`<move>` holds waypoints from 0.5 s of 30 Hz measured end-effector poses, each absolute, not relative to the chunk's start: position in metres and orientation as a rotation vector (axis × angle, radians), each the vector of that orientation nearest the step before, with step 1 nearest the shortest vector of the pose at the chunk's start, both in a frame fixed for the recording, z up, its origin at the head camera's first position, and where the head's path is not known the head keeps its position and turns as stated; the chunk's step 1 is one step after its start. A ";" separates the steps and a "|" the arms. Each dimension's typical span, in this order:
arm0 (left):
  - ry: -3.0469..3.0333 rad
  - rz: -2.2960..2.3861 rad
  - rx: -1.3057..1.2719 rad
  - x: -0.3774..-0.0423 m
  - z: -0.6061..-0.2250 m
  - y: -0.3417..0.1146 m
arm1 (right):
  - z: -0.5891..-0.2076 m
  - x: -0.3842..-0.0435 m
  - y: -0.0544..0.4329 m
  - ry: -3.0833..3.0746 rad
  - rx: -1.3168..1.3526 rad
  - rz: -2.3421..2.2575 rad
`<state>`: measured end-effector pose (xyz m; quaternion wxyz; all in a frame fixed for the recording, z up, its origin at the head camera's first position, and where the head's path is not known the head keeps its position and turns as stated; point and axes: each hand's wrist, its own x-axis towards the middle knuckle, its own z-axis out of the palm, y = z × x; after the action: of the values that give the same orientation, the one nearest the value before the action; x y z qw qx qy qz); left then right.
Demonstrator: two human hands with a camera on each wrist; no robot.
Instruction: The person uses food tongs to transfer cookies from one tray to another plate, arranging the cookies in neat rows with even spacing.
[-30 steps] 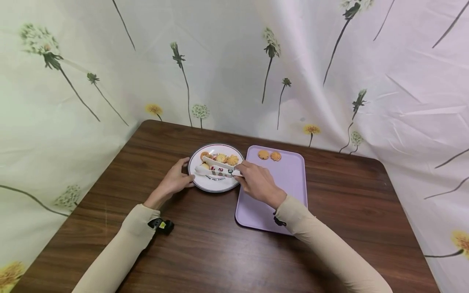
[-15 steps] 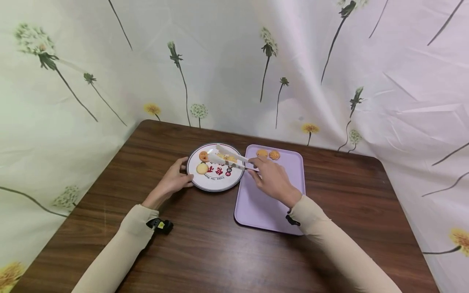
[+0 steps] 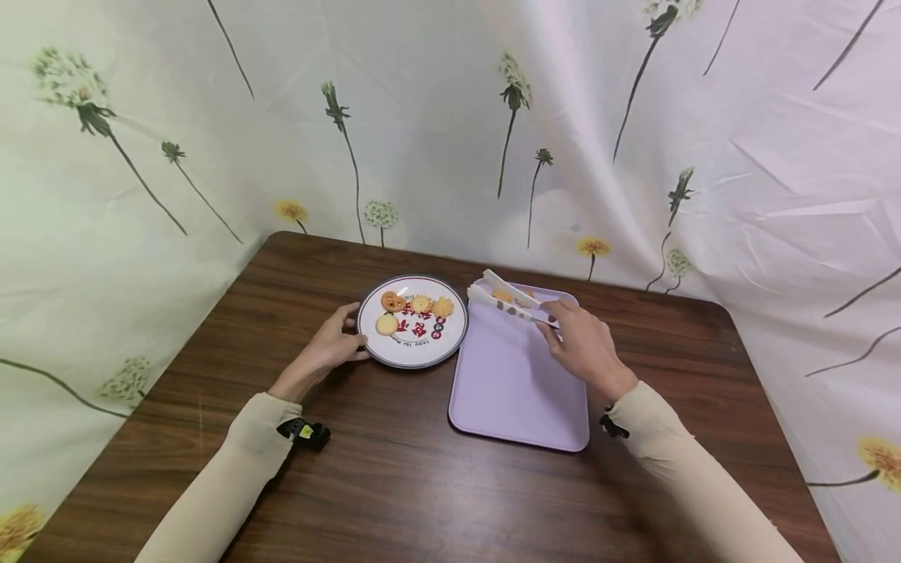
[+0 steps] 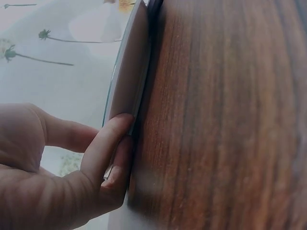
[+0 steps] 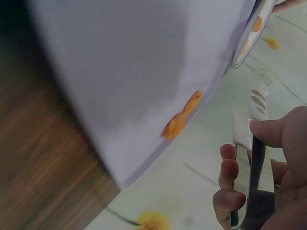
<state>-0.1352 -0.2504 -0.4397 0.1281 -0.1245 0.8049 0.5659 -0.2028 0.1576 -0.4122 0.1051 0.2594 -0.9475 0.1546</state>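
Note:
My left hand (image 3: 327,344) grips the left rim of a white plate (image 3: 390,352) with red lettering; its fingertips press the plate's edge in the left wrist view. On the plate lie a pretzel-shaped cookie (image 3: 392,302), a smooth round cookie (image 3: 386,324) and two piped cookies (image 3: 443,307). My right hand (image 3: 584,344) holds white-armed tongs (image 3: 503,305) over the far end of a purple tray (image 3: 517,383). Their arms are spread, with nothing visibly held between them. Two cookies (image 5: 173,126) lie side by side on the tray, partly hidden behind the tongs in the head view.
Plate and tray stand almost side by side on a dark wooden table (image 3: 394,485). Behind the table's far edge hangs a pale curtain (image 3: 436,141) printed with dandelions. A black band (image 3: 303,432) circles the left wrist.
My right hand has drawn the tongs rightward from above the plate to above the tray's far end, uncovering the plate's cookies. My left hand stays on the plate's rim.

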 end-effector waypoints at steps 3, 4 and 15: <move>2.306 1.683 -0.357 -0.136 -0.440 -0.252 | -0.414 -0.203 0.169 -2.807 0.729 0.444; 2.300 1.688 -0.354 -0.136 -0.440 -0.253 | -0.415 -0.204 0.172 -2.809 0.719 0.444; 2.290 1.666 -0.372 -0.137 -0.441 -0.252 | -0.420 -0.210 0.183 -2.861 0.699 0.426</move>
<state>-0.1371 -0.2525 -0.4405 0.1422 -0.1287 0.7936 0.5775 -0.2101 0.1827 -0.4204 0.0827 0.2341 -0.9581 0.1427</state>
